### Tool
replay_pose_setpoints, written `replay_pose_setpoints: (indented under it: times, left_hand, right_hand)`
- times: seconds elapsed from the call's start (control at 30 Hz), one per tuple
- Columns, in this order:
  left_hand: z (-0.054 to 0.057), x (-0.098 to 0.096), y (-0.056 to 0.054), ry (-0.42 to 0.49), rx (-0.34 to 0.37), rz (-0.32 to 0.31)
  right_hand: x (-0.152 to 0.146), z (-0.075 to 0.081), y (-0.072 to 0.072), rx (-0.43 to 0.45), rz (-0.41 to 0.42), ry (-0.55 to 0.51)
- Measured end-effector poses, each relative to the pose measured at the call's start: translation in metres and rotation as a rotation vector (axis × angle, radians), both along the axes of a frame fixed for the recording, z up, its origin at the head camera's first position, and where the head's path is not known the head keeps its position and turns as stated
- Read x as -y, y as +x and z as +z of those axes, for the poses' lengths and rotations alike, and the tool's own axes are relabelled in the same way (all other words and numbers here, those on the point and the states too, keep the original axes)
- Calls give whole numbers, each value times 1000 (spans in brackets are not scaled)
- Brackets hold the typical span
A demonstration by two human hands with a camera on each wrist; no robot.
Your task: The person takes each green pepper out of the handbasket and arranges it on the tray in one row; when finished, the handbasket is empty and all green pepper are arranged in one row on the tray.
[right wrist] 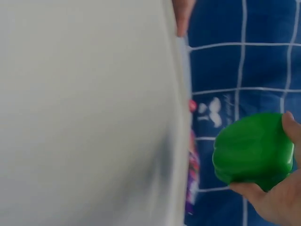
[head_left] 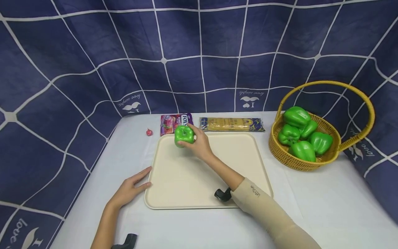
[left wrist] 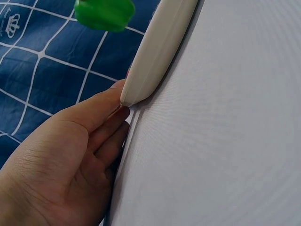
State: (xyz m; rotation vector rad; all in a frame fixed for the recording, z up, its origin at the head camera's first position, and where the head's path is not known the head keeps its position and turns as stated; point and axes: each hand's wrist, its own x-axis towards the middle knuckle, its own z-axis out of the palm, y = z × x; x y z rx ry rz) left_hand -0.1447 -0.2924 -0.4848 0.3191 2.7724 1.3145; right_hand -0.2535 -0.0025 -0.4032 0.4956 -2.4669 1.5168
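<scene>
A green bell pepper [head_left: 183, 135] is held in my right hand [head_left: 200, 143], thumb on its near side and fingers on its far side, above the far left part of the cream tray [head_left: 205, 173]. The right wrist view shows the same pepper [right wrist: 254, 150] between thumb and fingers, raised off the tray surface. My left hand [head_left: 129, 190] lies at the tray's left edge, its fingers and thumb stretched out. In the left wrist view the left hand [left wrist: 80, 141] touches the tray's rim [left wrist: 160, 52] with its fingertips.
A yellow wicker basket [head_left: 286, 159] with several green peppers [head_left: 296, 116] stands right of the tray. Behind the tray lie a purple-red candy bag [head_left: 169, 124] and a yellow pasta packet [head_left: 231, 124]. A small red wrapped candy [head_left: 149, 132] sits at the left. A blue checked curtain [head_left: 217, 41] backs the table.
</scene>
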Motion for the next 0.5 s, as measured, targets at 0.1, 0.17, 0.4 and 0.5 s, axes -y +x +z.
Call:
replay_pose_setpoints:
  times: [0.1,0.17,0.4,0.5]
  left_hand:
    - [0,1,0,1,2,2]
    - [0,1,0,-6,3,3]
    - [1,1,0,13,16,-2]
    - [1,2,1,9,11,-2]
  right_hand:
    - [11,-12,-1,53,8,27]
    - [17,-19,0,87,13,28]
    - [27,-38,3,112,51,53]
    - [30,-40,3,85,67,48]
